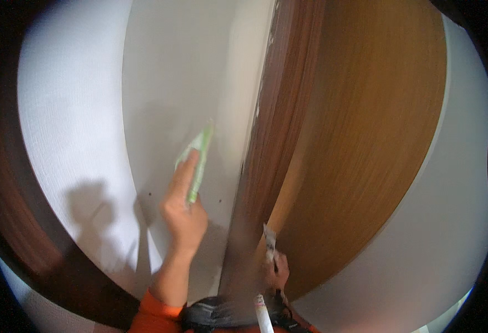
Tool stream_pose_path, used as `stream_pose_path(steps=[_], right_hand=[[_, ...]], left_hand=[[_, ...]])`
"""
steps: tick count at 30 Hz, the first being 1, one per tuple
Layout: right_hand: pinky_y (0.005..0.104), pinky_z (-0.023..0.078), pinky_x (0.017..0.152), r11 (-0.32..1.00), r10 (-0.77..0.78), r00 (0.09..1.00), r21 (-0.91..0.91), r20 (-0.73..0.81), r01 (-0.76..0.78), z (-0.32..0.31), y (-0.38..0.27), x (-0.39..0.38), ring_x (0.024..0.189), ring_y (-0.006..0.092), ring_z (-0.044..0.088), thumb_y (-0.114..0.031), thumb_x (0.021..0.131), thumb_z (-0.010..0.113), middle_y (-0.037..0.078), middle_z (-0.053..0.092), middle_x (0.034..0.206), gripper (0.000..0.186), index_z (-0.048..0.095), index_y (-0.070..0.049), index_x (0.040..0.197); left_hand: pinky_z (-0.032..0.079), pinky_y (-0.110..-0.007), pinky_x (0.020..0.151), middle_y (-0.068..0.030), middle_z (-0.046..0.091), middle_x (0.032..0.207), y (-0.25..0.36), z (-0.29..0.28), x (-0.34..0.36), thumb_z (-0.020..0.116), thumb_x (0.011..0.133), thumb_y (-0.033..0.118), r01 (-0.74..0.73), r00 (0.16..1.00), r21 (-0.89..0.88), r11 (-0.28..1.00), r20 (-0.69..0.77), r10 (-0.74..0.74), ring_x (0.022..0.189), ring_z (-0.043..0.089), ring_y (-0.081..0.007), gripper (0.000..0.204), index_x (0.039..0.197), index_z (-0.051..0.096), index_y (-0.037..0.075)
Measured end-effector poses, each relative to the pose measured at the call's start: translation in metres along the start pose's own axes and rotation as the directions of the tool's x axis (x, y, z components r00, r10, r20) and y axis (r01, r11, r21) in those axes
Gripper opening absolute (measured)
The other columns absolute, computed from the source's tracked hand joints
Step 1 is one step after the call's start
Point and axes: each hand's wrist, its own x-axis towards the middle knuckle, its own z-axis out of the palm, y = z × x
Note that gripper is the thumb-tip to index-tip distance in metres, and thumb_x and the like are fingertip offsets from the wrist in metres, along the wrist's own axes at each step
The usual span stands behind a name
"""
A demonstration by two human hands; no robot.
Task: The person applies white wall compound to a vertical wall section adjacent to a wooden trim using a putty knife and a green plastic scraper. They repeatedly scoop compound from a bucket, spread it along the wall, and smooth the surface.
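Raised over a pale grey panel (183, 72), my left hand (183, 205) grips a thin, blurred green-and-white flat item (202, 161), perhaps a folded cloth or packet. Lower right, my right hand (277, 271) holds a flat greyish tool (269, 236), like a scraper, against or beside the lower part of a dark brown wooden trim (285, 83); whether they touch is unclear. The trim's left edge shows chipped patches. To its right is a lighter wood-grain panel (366, 122). Both orange sleeves reach in from the bottom.
A white textured wall (72, 111) at left carries shadows, bordered by a dark wooden strip (22, 233). A pale surface (449, 194) lies at far right. At the bottom are a black bag or belt (216, 313) at my waist and an upright white tube (264, 313).
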Motion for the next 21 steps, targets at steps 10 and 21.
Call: stream_pose_path(steps=[10, 21], right_hand=[[0.0334, 0.055, 0.078, 0.801, 0.204, 0.950, 0.518, 0.236, -0.300, -0.019, -0.069, 0.025, 0.085, 0.0203, 0.067, -0.012, 0.100, 0.060, 0.014, 0.069, 0.106, 0.038, 0.060, 0.003, 0.134], [0.0297, 0.055, 0.063, 0.646, 0.427, 0.485, 0.118, 0.763, -0.754, -0.090, -0.091, 0.142, 0.074, 0.0142, 0.065, -0.021, 0.102, 0.058, 0.008, 0.070, 0.105, 0.045, 0.055, -0.002, 0.143]], left_hand=[[0.048, -0.028, 0.084, -0.0075, 0.072, 0.107, -0.036, -0.027, -0.056, 0.059, 0.091, -0.003, 0.593, 0.805, -0.329, 0.735, 0.208, -0.556, 0.091, 0.064, -0.0112, 0.030, 0.120, 0.069, -0.003], [0.048, -0.028, 0.082, -0.0034, 0.071, 0.094, -0.045, 0.038, -0.064, 0.062, 0.088, 0.002, 0.734, 0.673, -0.205, 0.648, 0.350, -0.652, 0.086, 0.063, -0.0111, 0.021, 0.107, 0.072, -0.004]])
